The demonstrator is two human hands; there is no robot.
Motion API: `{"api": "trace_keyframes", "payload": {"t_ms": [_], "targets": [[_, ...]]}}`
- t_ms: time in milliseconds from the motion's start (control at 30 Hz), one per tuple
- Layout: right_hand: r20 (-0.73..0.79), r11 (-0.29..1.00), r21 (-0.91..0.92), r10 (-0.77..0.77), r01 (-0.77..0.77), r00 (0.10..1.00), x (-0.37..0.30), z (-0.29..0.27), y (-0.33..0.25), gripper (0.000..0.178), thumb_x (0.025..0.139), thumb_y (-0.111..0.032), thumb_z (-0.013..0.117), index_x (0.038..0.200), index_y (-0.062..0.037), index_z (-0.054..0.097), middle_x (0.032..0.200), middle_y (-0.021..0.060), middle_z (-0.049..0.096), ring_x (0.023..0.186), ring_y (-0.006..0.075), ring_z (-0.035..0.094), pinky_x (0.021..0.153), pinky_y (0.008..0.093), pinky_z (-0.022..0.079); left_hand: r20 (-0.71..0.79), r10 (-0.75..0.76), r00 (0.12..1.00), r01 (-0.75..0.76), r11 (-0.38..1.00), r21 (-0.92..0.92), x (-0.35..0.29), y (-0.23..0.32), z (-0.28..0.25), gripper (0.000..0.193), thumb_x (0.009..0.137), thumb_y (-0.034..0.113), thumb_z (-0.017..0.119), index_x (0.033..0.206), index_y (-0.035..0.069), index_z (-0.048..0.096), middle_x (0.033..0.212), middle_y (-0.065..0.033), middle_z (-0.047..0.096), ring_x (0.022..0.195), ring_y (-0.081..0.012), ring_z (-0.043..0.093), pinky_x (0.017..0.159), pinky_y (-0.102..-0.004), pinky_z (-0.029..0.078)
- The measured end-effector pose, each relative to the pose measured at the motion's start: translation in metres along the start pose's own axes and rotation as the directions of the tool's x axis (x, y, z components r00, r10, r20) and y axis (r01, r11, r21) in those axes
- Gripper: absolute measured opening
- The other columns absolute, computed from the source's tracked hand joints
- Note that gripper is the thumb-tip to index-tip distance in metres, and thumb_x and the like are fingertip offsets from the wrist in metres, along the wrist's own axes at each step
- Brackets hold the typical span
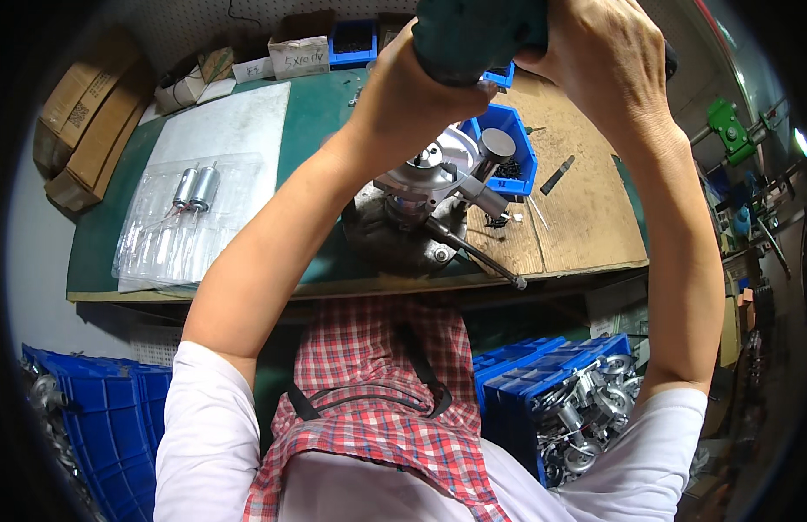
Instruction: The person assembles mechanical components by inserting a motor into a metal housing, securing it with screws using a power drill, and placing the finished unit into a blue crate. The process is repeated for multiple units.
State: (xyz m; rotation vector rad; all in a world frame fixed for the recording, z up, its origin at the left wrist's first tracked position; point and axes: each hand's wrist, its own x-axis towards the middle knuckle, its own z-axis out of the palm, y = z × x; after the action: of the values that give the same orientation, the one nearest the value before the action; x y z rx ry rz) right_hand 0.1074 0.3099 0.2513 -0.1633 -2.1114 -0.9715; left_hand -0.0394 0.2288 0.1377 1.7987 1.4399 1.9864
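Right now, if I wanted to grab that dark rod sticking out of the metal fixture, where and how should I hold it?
Probably by the free end of the dark rod, coming from the front right. It slants away from the metal fixture toward the front edge of the table, leaving that end clear; its slim, long shape suits a wrapped grip.

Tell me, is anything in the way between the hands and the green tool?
Nothing visible: the left hand and right hand both hold the green tool directly, though its top runs out of the picture.
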Motion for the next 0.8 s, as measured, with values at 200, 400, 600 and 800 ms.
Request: {"api": "trace_keyframes", "payload": {"t_ms": [200,400,600,800], "targets": [[0.029,0.995,-0.074,0.075,-0.073,0.997,-0.004,-0.005,-0.011,0.057,0.054,-0.013,0.088,0.098,-0.0006,0.053,0.081,0.0174,0.062,0.075,0.0351,0.064,0.069,0.0426,0.051,0.102,-0.125,0.987,0.123,0.992,0.026,0.002,0.003,-0.004,0.023,0.084,0.021,0.078,0.091,0.002,0.066,0.077,-0.0034,0.066,0.071,-0.0088,0.062,0.065,-0.0254,0.050],[0.037,0.997,0.078,-0.008,0.005,0.999,-0.013,-0.011,-0.007,0.063,0.058,-0.007,0.085,0.108,0.0008,0.049,0.092,0.0202,0.059,0.088,0.0380,0.061,0.081,0.0439,0.048,0.057,-0.114,0.992,0.119,0.988,-0.096,0.003,0.010,-0.001,0.040,0.073,0.011,0.079,0.105,0.000,0.058,0.086,-0.0083,0.065,0.078,-0.0156,0.062,0.072,-0.0305,0.051],[0.119,0.920,0.393,-0.065,0.013,0.991,0.001,0.019,0.026,0.037,0.085,0.009,0.045,0.121,0.0024,0.046,0.112,0.0266,0.054,0.113,0.0418,0.054,0.108,0.0527,0.036,-0.174,0.095,0.980,-0.087,0.995,0.054,0.005,0.010,0.008,0.046,0.069,0.008,0.079,0.107,-0.001,0.054,0.090,-0.0106,0.062,0.081,-0.0209,0.061,0.076,-0.0340,0.051],[-0.154,0.947,0.318,0.004,0.045,0.988,0.007,-0.048,0.071,0.048,0.075,-0.001,0.074,0.118,0.0015,0.053,0.097,0.0221,0.064,0.091,0.0384,0.063,0.081,0.0448,0.052,0.048,0.185,0.982,-0.191,0.962,0.197,0.059,0.083,-0.010,0.043,0.075,0.009,0.081,0.112,0.004,0.060,0.103,-0.0093,0.067,0.092,-0.0184,0.064,0.079,-0.0337,0.053]]}}
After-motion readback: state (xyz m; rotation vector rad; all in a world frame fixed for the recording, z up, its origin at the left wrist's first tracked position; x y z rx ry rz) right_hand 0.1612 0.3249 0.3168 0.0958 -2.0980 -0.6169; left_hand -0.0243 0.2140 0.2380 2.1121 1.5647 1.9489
